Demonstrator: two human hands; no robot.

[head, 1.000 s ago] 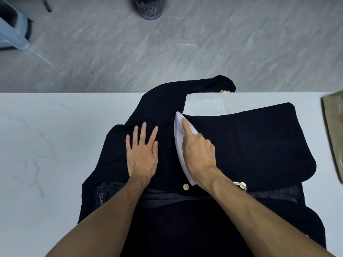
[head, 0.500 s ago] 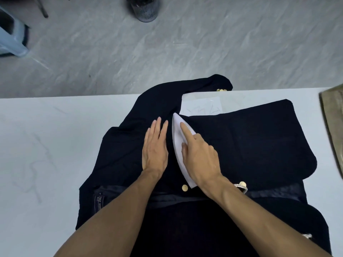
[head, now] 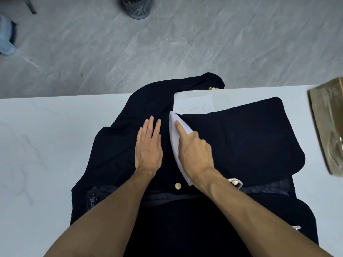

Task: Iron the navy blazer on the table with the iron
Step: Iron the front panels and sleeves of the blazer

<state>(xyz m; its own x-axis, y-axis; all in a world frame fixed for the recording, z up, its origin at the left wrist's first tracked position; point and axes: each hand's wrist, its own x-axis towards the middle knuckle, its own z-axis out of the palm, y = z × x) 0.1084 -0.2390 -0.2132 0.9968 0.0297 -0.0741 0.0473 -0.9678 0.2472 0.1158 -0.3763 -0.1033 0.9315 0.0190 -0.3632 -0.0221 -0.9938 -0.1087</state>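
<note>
Forearms: both bare, reaching in from the near edge over the near part of the blazer (head: pixel 241 138).
Label: a small woven tag (head: pixel 93 200) on the inner lining at near left; its text is too small to read.
Button: one gold button (head: pixel 178 186) just beside the heel of the iron (head: pixel 174 141), between the two wrists.
Silvery piece: a small metal fitting (head: pixel 235 181) by the right wrist; what it is cannot be told.
Left hand (head: pixel 148 147): lies flat on the dark cloth, fingers straight and close together, palm down, holding nothing, just left of the iron and apart from it.
Right hand (head: pixel 194 154): grips the iron from above, forefinger stretched along its top toward the tip, the other fingers curled over its right side.
Iron: white, flat on the blazer at its middle, tip pointing away from the person, and its left edge shows beside the hand.
Blazer: navy, spread open across the middle of the table (head: pixel 46 136), a broad front panel lying flat to the right of the iron.
Sheet: a pale clear sheet (head: pixel 193 102) on the table past the iron's tip, partly under the cloth.
Sleeve: one sleeve (head: pixel 204 82) runs to the far table edge and hangs over it, with gold cuff buttons (head: pixel 213 88) at the edge.
Box: a brown box (head: pixel 328 127) on the table's right end, well apart from the blazer.
Floor: grey marbled tile (head: pixel 222 43) beyond the table.
Bin: a dark mesh bin (head: pixel 138 7) at the top.
Stool: a pale blue stool (head: pixel 6 34) at far left.
</note>
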